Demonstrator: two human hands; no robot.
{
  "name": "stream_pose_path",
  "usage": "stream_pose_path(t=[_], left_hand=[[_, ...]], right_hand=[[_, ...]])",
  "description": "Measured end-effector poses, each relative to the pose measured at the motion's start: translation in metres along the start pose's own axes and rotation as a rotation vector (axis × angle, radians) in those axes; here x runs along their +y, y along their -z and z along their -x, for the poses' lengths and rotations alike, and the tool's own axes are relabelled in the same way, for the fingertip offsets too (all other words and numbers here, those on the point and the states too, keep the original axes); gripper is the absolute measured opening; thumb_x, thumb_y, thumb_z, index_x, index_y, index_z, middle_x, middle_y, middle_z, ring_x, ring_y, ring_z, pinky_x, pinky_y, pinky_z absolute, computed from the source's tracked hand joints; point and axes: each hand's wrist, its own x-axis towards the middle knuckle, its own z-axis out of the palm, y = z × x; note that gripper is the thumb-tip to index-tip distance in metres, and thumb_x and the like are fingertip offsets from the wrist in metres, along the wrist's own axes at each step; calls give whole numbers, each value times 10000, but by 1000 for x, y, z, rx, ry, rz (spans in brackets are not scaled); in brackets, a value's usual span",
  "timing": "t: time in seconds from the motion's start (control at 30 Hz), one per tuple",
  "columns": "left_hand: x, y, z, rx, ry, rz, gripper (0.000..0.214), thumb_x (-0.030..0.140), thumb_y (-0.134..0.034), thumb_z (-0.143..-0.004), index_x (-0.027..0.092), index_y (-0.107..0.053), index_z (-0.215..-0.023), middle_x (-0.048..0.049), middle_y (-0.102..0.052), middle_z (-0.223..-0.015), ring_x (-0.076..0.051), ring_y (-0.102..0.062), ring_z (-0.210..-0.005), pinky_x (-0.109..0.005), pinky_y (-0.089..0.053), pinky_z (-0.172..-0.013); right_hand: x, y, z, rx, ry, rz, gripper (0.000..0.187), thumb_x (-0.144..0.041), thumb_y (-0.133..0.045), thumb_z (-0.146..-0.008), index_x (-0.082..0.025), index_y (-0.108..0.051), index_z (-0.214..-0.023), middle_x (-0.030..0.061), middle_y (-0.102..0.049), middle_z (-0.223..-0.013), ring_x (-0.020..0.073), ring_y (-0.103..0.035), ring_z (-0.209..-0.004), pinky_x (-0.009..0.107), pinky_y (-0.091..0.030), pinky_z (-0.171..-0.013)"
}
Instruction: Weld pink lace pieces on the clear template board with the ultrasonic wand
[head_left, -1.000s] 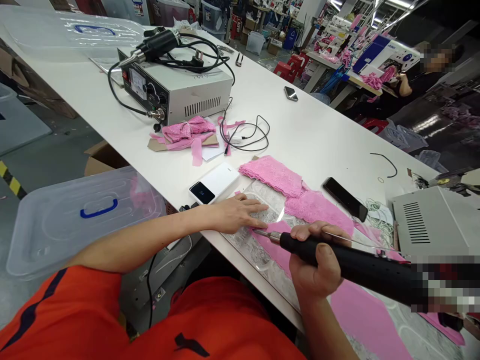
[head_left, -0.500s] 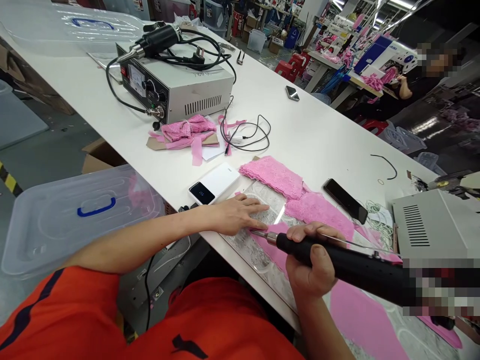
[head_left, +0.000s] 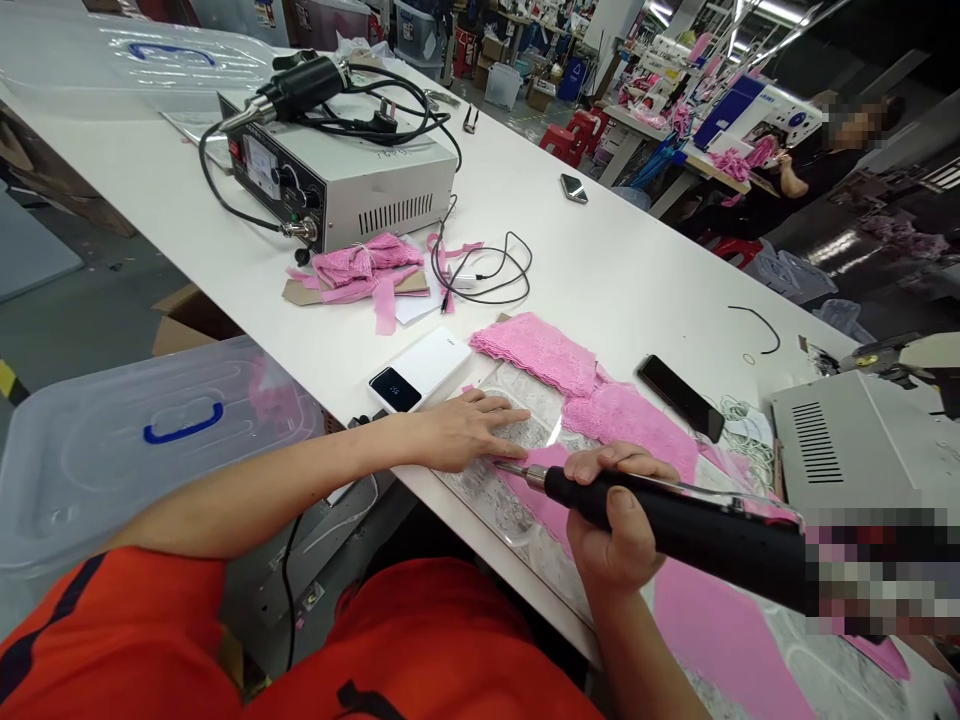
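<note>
My right hand (head_left: 619, 520) is closed round a black hand-held heat tool (head_left: 697, 535). Its thin metal tip (head_left: 510, 468) rests on a strip of pink fabric (head_left: 544, 495) lying on a clear patterned plate (head_left: 517, 500). My left hand (head_left: 469, 430) lies flat, fingers stretched out, on the plate just left of the tip, pressing the fabric end. Folded pink lace (head_left: 540, 350) lies just beyond the plate.
A white power bank (head_left: 420, 368) sits left of my left hand. A black phone (head_left: 681, 397), a grey control box (head_left: 337, 170) with a black tool on top, loose cables (head_left: 480, 270) and a second box (head_left: 847, 445) stand around. A clear plastic bin (head_left: 142, 440) stands beside the table.
The view has shifted slightly left and down. The tool tip has crept a little leftward along the pink strip towards my left fingers. My left hand has stayed flat in place.
</note>
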Motion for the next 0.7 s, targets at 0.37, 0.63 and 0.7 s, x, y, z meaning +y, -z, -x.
stream_pose_path(t=[0.37,0.63,0.7], left_hand=[[40,-26,-4,434,-23,57,360,45,-417,-885,146,-640,-1148,-89,-658,-1231,-216,-586,-1143,-367,-434,-947],[58,-27,-41,506,-51,-31,301,45,-429,-904,112,-625,-1123,-108,-664,-1198,-236,-582,-1130,-380,-445,-887],[62,-26,-48,486,-84,-37,303,38,-421,-901,115,-627,-1110,-108,-669,-1179,-234,-592,-1106,-381,-453,-885]], right_hand=[[-21,67,-29,474,-56,47,154,-225,-632,-634,-206,-581,-778,-42,-529,-774,81,-529,-587,272,-480,-591],[-27,81,-35,488,0,81,160,-234,-628,-653,-212,-587,-806,-39,-541,-796,85,-545,-587,284,-486,-604],[-30,86,-36,492,24,108,152,-228,-617,-655,-211,-587,-802,-37,-548,-788,88,-552,-580,284,-482,-593]])
